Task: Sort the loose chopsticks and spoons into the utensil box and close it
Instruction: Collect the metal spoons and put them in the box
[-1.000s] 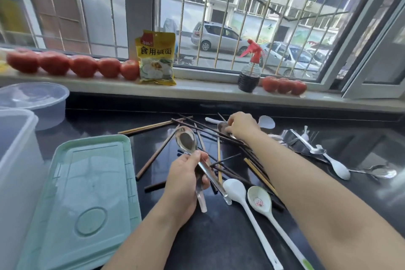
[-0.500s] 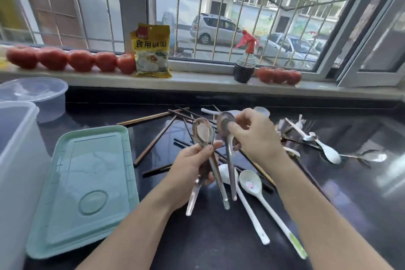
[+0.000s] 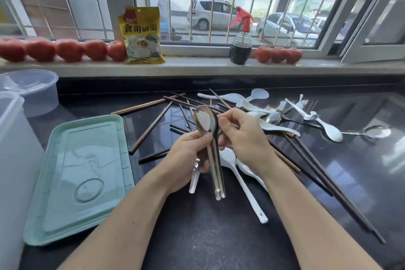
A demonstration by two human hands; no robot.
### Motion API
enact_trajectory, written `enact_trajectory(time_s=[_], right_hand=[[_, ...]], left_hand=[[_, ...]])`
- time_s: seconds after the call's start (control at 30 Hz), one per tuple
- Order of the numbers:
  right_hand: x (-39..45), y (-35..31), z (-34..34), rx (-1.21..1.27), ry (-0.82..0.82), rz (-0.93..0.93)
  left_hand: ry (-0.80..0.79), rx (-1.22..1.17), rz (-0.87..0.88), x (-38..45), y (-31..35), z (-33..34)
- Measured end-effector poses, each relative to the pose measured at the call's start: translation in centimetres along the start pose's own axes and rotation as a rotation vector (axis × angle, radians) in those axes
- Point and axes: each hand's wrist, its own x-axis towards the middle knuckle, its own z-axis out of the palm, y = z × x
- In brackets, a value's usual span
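Observation:
My left hand (image 3: 188, 155) grips a bunch of metal spoons (image 3: 207, 123) by their handles, bowls up, over the black counter. My right hand (image 3: 243, 138) touches the same bunch from the right, its fingers on the spoons' necks. Dark wooden chopsticks (image 3: 151, 128) lie scattered behind and to the right of my hands. White plastic spoons (image 3: 241, 184) lie under my right wrist, with more white and metal spoons (image 3: 328, 129) at the right. The mint-green lid (image 3: 83, 173) lies flat at the left. The translucent utensil box (image 3: 13, 160) stands at the far left edge, open.
A round clear container (image 3: 32, 87) stands at the back left. On the windowsill sit a row of tomatoes (image 3: 65, 50), a yellow packet (image 3: 142, 35), a dark spray bottle (image 3: 241, 48) and more tomatoes (image 3: 278, 55). The counter's near part is bare black stone.
My right hand lifted a metal spoon out of the pile and brought it to the spoons in my left hand. The spoons now sit stacked together, higher and more upright.

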Motion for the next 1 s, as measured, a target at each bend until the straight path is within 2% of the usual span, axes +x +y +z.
enact_trajectory(time_s=[0.13, 0.23, 0.47, 0.6, 0.77, 1.0], right_hand=[[-0.1, 0.3, 0.6, -0.055, -0.042, -0.023], [-0.3, 0.2, 0.7, -0.064, -0.037, -0.036], [-0.4, 0.1, 0.6, -0.064, -0.014, -0.017], [-0.2, 0.5, 0.5, -0.299, 0.087, -0.123], [-0.3, -0.1, 0.4, -0.197, 0.123, -0.077], [-0.8, -1.5, -0.2, -0.120, 0.132, 0.029]], left_hand=[[0.020, -0.118, -0.024, 0.3, -0.2, -0.4], [-0.011, -0.122, -0.025, 0.2, -0.1, -0.4], [-0.028, -0.011, 0.020, -0.1, 0.2, -0.2], [-0.041, 0.189, 0.028, -0.1, -0.1, 0.3], [-0.073, 0.193, 0.056, -0.1, -0.4, 0.8], [0.118, 0.354, 0.170, 0.6, -1.2, 2.9]])
